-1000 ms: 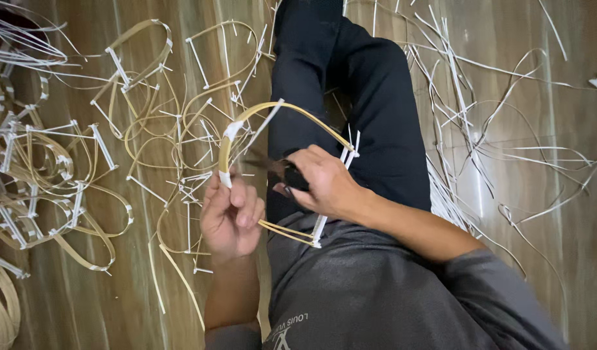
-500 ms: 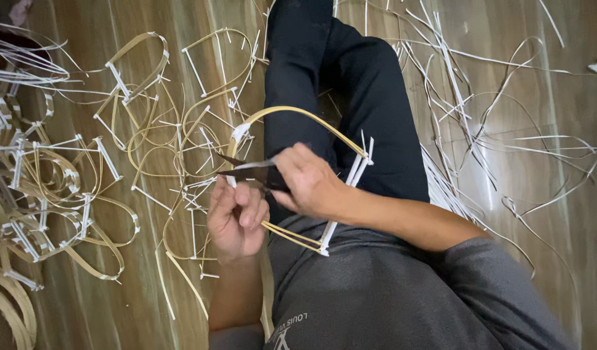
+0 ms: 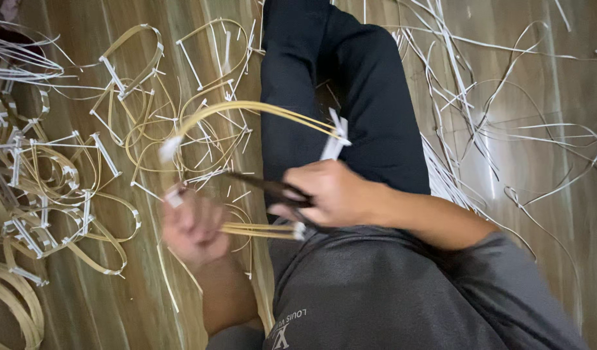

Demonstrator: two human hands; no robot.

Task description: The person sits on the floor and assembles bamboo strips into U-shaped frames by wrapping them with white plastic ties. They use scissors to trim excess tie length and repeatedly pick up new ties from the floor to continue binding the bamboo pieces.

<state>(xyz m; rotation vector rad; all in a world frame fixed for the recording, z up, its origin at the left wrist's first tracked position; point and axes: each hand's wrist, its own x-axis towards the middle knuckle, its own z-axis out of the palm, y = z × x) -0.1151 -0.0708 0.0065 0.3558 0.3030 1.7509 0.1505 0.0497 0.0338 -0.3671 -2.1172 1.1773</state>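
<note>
My left hand [image 3: 193, 227] is blurred and grips the lower end of a bent bamboo-strip loop [image 3: 259, 109] bound with white ties. The loop arches from that hand up over my black-trousered leg [image 3: 340, 97] and back down to my lap. My right hand [image 3: 334, 193] holds dark scissors [image 3: 259, 186], whose blades point left toward the white tie near my left hand. A flat bundle of bamboo strips [image 3: 256, 229] runs between the two hands.
Several finished bamboo loops with white ties [image 3: 65, 175] lie on the wooden floor at the left. Loose white and pale strips [image 3: 493, 129] are scattered at the right. Coiled bamboo bands [image 3: 13, 304] sit at the bottom left.
The scissors have swung left toward my left hand's end of the loop. My left hand has dropped a little and is moving fast.
</note>
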